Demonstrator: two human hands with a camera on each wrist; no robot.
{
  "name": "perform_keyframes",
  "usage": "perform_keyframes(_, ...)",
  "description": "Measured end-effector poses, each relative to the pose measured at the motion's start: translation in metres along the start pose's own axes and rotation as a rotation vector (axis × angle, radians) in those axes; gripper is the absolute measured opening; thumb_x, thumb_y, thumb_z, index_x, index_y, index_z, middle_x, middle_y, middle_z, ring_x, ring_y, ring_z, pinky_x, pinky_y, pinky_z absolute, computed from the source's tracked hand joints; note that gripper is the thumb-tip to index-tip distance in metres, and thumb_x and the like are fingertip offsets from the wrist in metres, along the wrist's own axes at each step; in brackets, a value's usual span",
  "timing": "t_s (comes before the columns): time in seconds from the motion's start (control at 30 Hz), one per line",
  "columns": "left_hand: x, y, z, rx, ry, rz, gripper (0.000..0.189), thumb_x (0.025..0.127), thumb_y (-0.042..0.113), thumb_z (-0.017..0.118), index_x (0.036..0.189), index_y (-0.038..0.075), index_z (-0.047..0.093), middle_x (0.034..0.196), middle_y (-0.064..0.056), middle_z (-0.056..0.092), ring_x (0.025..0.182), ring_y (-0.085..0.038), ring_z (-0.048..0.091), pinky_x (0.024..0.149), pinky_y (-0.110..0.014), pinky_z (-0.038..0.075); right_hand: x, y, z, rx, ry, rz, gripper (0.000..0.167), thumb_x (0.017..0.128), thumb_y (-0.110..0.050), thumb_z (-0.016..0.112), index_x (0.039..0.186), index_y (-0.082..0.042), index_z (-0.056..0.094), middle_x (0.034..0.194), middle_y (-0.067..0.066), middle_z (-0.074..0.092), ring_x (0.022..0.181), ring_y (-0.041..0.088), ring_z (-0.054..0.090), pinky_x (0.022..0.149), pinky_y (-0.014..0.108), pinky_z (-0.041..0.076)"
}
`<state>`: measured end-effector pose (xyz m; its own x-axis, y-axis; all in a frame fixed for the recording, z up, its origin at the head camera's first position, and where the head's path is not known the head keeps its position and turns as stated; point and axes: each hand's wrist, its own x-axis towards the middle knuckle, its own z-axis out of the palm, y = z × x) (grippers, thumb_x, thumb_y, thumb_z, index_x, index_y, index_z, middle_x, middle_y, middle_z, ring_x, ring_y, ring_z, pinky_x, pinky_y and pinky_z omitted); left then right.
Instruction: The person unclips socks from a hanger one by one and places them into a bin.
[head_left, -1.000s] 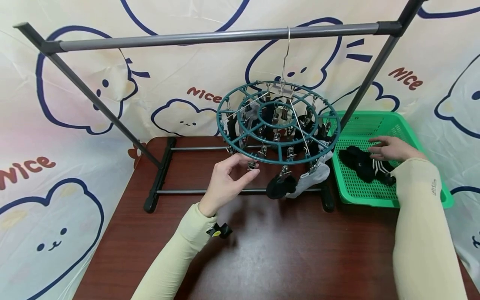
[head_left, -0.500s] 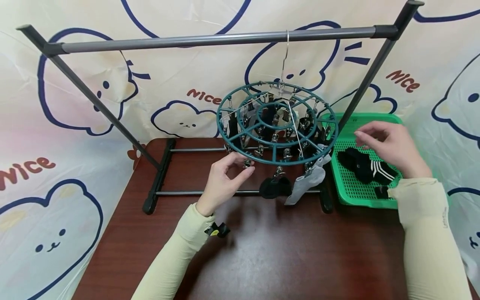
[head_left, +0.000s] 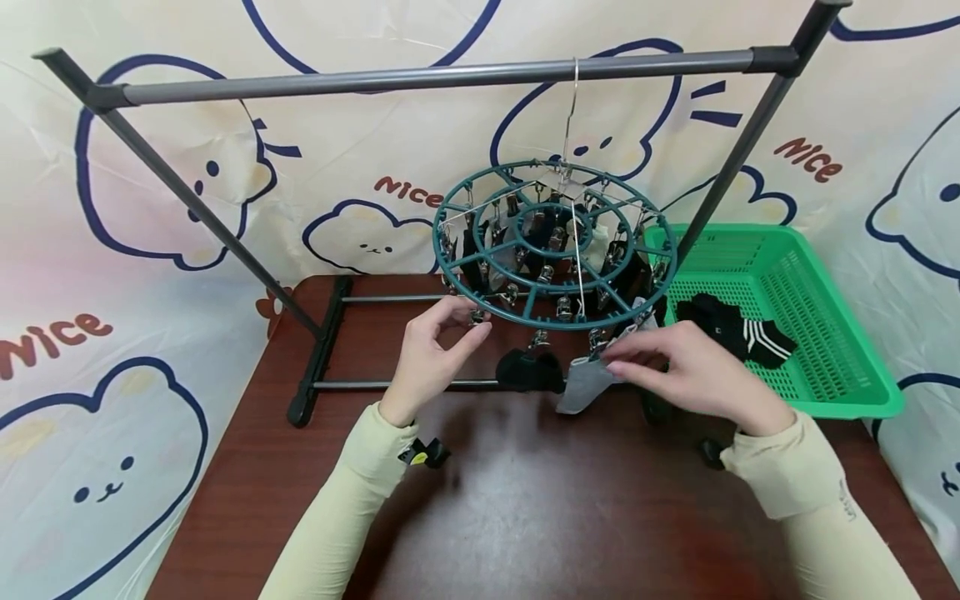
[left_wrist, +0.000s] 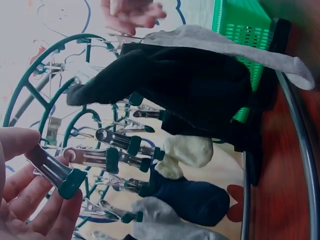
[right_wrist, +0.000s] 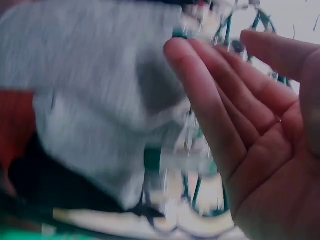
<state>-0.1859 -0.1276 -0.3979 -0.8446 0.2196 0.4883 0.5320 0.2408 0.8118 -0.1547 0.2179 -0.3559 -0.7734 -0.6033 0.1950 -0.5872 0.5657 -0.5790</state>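
A round green sock hanger [head_left: 530,322] with metal clips hangs over the table, and several socks are clipped to it. My left hand [head_left: 430,362] pinches a green-tipped metal clip [left_wrist: 56,172] on its near rim, and no sock is in that clip. Beside it a black sock [head_left: 528,371] dangles, then a grey sock [head_left: 585,386]. My right hand [head_left: 693,375] is at the grey sock's upper end. In the right wrist view its fingers extend alongside the grey sock [right_wrist: 95,50], thumb apart; contact is unclear through blur.
A green plastic basket [head_left: 862,358] stands at the right, holding black socks [head_left: 768,343], some with white stripes. The hanger's hook sits on the bar [head_left: 337,81] of a grey metal rack. Below lies a dark brown table [head_left: 562,500].
My right hand has moved left from over the basket to the grey sock. The hanger has turned a little, carrying the near socks and my left hand with its clip leftward.
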Motion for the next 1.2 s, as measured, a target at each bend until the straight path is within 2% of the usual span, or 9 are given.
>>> perform_keyframes(0.1,0.000,-0.003,-0.001,0.002,0.007,-0.016,0.022,0.095,0.011,0.075,0.117,0.010,0.071,0.106,-0.006,0.075,0.099,-0.019,0.067,0.091,-0.033,0.054,0.003,-0.012,0.017,0.047,-0.048,0.032,0.029,0.101,-0.023,0.070,0.129,-0.016,0.074,0.104,-0.008,0.078,0.073,-0.002,0.067,0.065,0.024,0.055)
perform_keyframes(0.3,-0.003,-0.007,-0.002,0.009,-0.002,-0.023,0.035,0.095,0.010,0.074,0.129,0.011,0.064,0.115,-0.007,0.073,0.102,-0.020,0.067,0.094,-0.035,0.055,0.020,-0.026,0.058,0.089,-0.069,0.069,0.062,0.100,-0.028,0.072,0.156,-0.018,0.048,0.141,0.004,0.065,0.087,-0.004,0.071,0.073,0.023,0.059)
perform_keyframes(0.43,-0.004,-0.007,-0.004,0.007,-0.020,-0.023,0.038,0.097,0.013,0.073,0.134,0.014,0.063,0.119,-0.008,0.072,0.099,-0.016,0.067,0.093,-0.030,0.055,0.034,-0.032,0.076,0.119,-0.038,0.091,0.077,0.098,-0.025,0.074,0.163,-0.023,0.033,0.147,0.010,0.056,0.087,0.001,0.072,0.075,0.022,0.060)
perform_keyframes(0.57,-0.004,-0.007,-0.006,0.003,-0.030,-0.021,0.042,0.099,0.015,0.071,0.140,0.018,0.061,0.121,-0.007,0.071,0.098,-0.016,0.067,0.092,-0.030,0.055,0.051,-0.035,0.088,0.164,0.011,0.106,0.078,0.097,-0.022,0.075,0.162,-0.021,0.031,0.148,0.013,0.055,0.090,0.007,0.074,0.076,0.023,0.060)
perform_keyframes(0.77,-0.006,-0.007,-0.006,0.061,0.031,-0.018,0.055,0.098,0.016,0.072,0.149,0.020,0.053,0.133,-0.005,0.063,0.107,-0.019,0.066,0.096,-0.037,0.053,0.070,-0.036,0.096,0.167,0.012,0.094,0.036,0.100,-0.024,0.071,0.132,-0.011,0.062,0.120,0.005,0.070,0.077,0.004,0.072,0.069,0.023,0.058)
perform_keyframes(0.87,-0.008,-0.006,-0.004,0.123,0.137,0.033,0.054,0.095,0.018,0.074,0.146,0.017,0.055,0.135,-0.007,0.059,0.114,-0.020,0.062,0.098,-0.039,0.050,0.074,-0.036,0.097,0.170,0.005,0.080,0.019,0.102,-0.024,0.069,0.117,-0.013,0.069,0.098,-0.002,0.072,0.066,0.001,0.069,0.062,0.025,0.057)
perform_keyframes(1.0,-0.009,-0.003,-0.002,0.146,0.290,0.147,0.033,0.093,0.020,0.075,0.121,0.006,0.064,0.120,-0.011,0.061,0.110,-0.025,0.056,0.095,-0.042,0.046,0.077,-0.036,0.098,0.158,0.008,0.076,0.016,0.102,-0.024,0.069,0.114,-0.014,0.071,0.085,-0.005,0.070,0.059,0.000,0.066,0.058,0.024,0.055)
perform_keyframes(1.1,-0.010,0.000,-0.001,0.126,0.259,0.196,0.030,0.097,0.030,0.072,0.106,0.002,0.065,0.107,-0.011,0.063,0.104,-0.024,0.057,0.094,-0.039,0.047,0.078,-0.035,0.097,0.147,0.012,0.068,0.016,0.101,-0.024,0.069,0.113,-0.014,0.072,0.079,-0.006,0.070,0.058,0.005,0.067,0.056,0.024,0.055)
perform_keyframes(1.2,-0.011,0.002,0.000,0.123,0.106,0.183,0.041,0.100,0.047,0.066,0.110,0.007,0.069,0.109,-0.006,0.066,0.109,-0.020,0.060,0.099,-0.035,0.049,0.079,-0.035,0.096,0.146,0.016,0.054,0.015,0.101,-0.023,0.070,0.113,-0.014,0.073,0.076,-0.007,0.069,0.059,0.009,0.069,0.057,0.024,0.055)
